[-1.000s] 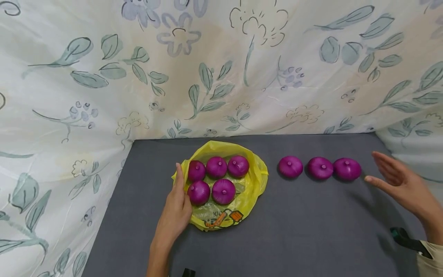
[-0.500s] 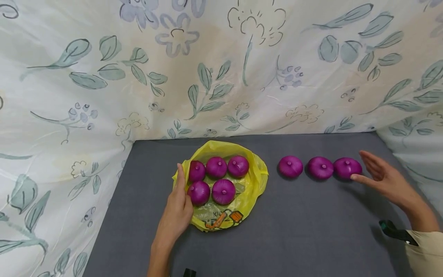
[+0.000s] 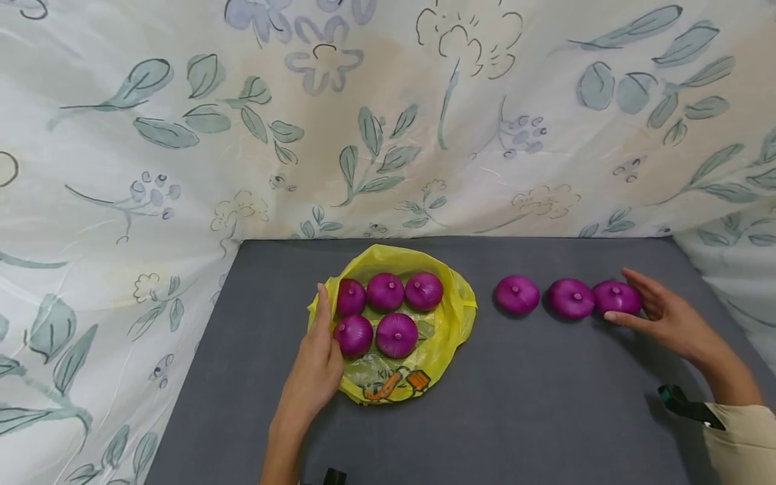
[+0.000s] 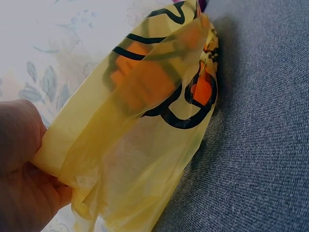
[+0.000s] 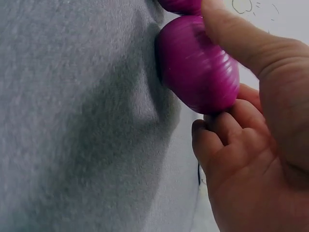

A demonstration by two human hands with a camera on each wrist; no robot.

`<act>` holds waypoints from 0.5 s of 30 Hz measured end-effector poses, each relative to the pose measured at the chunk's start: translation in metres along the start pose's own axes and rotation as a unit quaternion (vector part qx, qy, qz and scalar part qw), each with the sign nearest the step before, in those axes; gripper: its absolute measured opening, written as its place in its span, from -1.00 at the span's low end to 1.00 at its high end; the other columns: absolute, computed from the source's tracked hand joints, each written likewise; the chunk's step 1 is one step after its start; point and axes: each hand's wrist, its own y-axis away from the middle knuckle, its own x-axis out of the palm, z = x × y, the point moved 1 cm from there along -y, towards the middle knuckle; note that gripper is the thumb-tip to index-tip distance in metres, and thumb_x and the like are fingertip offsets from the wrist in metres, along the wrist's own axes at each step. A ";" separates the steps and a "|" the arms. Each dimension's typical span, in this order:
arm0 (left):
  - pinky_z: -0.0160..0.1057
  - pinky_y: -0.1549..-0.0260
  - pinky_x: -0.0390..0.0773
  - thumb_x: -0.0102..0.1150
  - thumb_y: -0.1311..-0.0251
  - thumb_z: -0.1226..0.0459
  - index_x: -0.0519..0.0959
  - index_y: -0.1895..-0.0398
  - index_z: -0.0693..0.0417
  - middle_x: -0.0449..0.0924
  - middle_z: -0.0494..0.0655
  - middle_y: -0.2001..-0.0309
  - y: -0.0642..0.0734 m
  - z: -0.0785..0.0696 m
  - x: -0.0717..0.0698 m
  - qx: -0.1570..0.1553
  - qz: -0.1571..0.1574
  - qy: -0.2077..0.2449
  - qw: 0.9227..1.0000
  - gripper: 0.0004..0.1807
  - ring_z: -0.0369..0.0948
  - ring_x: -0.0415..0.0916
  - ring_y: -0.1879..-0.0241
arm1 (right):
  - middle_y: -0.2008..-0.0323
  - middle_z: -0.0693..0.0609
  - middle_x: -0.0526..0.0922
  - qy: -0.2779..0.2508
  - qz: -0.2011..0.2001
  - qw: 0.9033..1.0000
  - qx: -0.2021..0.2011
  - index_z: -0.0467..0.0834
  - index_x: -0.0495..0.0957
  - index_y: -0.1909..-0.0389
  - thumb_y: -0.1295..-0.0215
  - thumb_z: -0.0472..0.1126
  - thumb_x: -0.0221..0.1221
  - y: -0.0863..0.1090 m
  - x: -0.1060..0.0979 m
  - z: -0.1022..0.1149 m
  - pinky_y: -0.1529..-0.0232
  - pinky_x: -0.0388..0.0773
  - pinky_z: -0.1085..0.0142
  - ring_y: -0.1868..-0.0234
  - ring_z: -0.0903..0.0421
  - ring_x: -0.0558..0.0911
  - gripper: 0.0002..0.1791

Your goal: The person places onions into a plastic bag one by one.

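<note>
A yellow plastic bag (image 3: pixel 456 316) lies spread with its mouth wide, several purple onions (image 3: pixel 397 335) inside. My left hand (image 3: pixel 315 364) grips the bag's left edge; in the left wrist view the fingers (image 4: pixel 46 193) pinch the thin yellow film. To the right, three more onions sit in a row: a left one (image 3: pixel 516 295), a middle one (image 3: pixel 570 299) and a right one (image 3: pixel 617 298). My right hand (image 3: pixel 673 320) holds the rightmost onion, thumb at its front and fingers round its far side. The right wrist view shows the thumb (image 5: pixel 236 34) over that onion (image 5: pixel 198 65).
A dark grey cloth (image 3: pixel 485 417) covers the table. Behind and beside it hangs a pale floral curtain (image 3: pixel 388 121). The middle and right onions sit side by side, close together.
My right hand has moved left from beside the row and taken hold of the rightmost onion. The left hand keeps its grip on the bag. The head view has shifted slightly.
</note>
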 end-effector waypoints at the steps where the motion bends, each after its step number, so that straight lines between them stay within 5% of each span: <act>1: -0.04 0.07 0.49 -0.08 -0.45 0.57 -0.35 -0.76 -0.16 -0.10 0.03 -0.72 0.000 -0.001 0.000 0.001 0.000 0.000 1.000 0.02 0.08 0.48 -0.07 | -0.65 -0.41 -0.07 -0.001 0.000 1.000 0.000 -0.04 -0.18 -0.75 -0.42 -0.06 0.39 0.000 0.001 0.000 -0.07 0.04 0.84 -0.62 -0.39 -0.03 0.13; 7: -0.14 0.26 0.44 -0.08 -0.43 0.58 -0.35 -0.76 -0.16 -0.09 0.03 -0.72 -0.001 -0.002 0.000 0.005 0.002 -0.005 1.000 0.03 -0.04 0.36 0.33 | -0.61 -0.46 0.04 -0.006 -0.015 1.000 0.026 0.06 -0.02 -0.74 -0.43 0.03 0.37 -0.002 0.001 -0.001 0.05 0.18 0.81 -0.59 -0.42 0.08 0.03; 12: -0.03 0.08 0.50 -0.08 -0.40 0.60 -0.36 -0.75 -0.11 -0.11 0.04 -0.72 0.000 0.000 -0.001 0.001 0.002 -0.004 1.000 0.04 0.08 0.48 -0.10 | -0.58 -0.49 0.09 0.004 -0.024 0.998 0.060 0.06 0.05 -0.73 -0.39 0.15 0.38 -0.004 0.001 -0.004 0.20 0.23 0.79 -0.52 -0.54 0.14 0.03; 15: -0.01 0.05 0.47 -0.08 -0.40 0.61 -0.36 -0.75 -0.10 -0.10 0.04 -0.72 0.001 0.000 -0.001 0.000 0.000 -0.006 1.000 0.04 0.09 0.42 -0.17 | -0.56 -0.52 0.11 0.005 -0.029 0.997 0.072 0.02 0.05 -0.72 -0.36 0.18 0.39 -0.004 0.003 -0.005 0.25 0.26 0.78 -0.49 -0.57 0.18 0.06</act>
